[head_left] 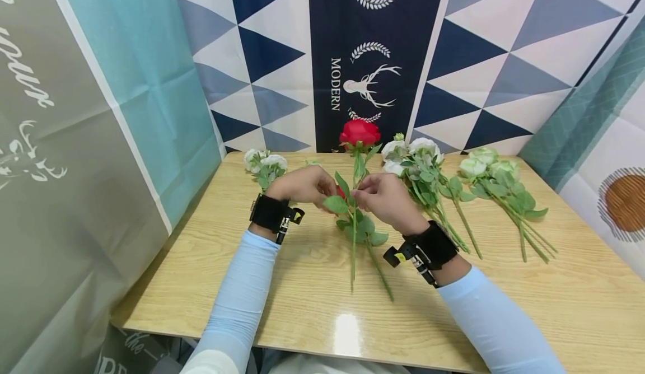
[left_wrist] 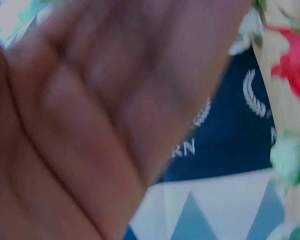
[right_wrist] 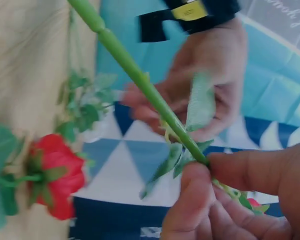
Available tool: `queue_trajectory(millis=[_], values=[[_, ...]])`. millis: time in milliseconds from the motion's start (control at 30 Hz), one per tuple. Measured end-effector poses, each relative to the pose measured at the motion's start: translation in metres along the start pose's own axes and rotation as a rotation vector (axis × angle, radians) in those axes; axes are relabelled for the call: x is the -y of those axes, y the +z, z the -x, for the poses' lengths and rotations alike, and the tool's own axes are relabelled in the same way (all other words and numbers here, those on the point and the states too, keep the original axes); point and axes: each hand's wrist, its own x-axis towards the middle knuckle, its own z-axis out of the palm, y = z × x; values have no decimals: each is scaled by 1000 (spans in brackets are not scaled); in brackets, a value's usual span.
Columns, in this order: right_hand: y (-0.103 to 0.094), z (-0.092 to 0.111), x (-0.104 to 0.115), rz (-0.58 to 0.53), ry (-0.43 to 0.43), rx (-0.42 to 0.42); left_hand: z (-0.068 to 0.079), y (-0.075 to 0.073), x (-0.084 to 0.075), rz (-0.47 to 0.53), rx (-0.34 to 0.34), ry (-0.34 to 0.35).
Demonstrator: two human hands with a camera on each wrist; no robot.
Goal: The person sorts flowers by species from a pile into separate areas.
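A red rose (head_left: 360,133) stands upright over the table, its green stem (right_wrist: 140,80) pinched between the thumb and fingers of my right hand (head_left: 388,200). On its left, my left hand (head_left: 304,186) is close by a leaf (right_wrist: 201,102) of this stem, its fingers loosely bent and blurred. That leaf overlaps the left hand in the right wrist view. Below the hands a second red rose (right_wrist: 55,175) lies on the table, its bloom mostly hidden by hands and leaves in the head view. The left wrist view is largely filled by the blurred left palm (left_wrist: 80,120).
White flowers (head_left: 425,150) with long stems lie on the wooden table (head_left: 302,290) to the right. Pale green flowers (head_left: 496,167) lie farther right. A smaller white bunch (head_left: 265,162) is behind the left hand. A patterned curtain (head_left: 272,55) hangs along the table's back edge.
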Motion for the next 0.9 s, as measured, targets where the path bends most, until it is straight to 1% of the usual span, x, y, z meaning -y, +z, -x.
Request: queue_trajectory(millis=[67, 167, 233, 333, 467, 533, 600, 700, 833, 900], values=[[4, -3, -9, -21, 57, 22, 5, -3, 3, -49, -84, -99], [11, -7, -21, -47, 116, 51, 12, -8, 7, -111, -175, -218], [14, -9, -28, -61, 136, 70, 16, -11, 10, -138, -226, -276], [19, -12, -36, -83, 170, 90, 20, -14, 15, -193, -306, -330], [25, -15, -47, -92, 216, 123, 25, -17, 19, -229, -381, -374], [26, -16, -53, -86, 223, 146, 28, -18, 19, -231, -405, -388], [27, -17, -59, -57, 218, 161, 30, -19, 20, -235, -423, -397], [28, -18, -65, 51, 205, 187, 32, -21, 21, -225, -429, -410], [29, -19, -69, 238, 179, 177, 35, -22, 24, -203, -430, -425], [29, -20, -70, 291, 167, 165, 36, -22, 26, -206, -436, -432]])
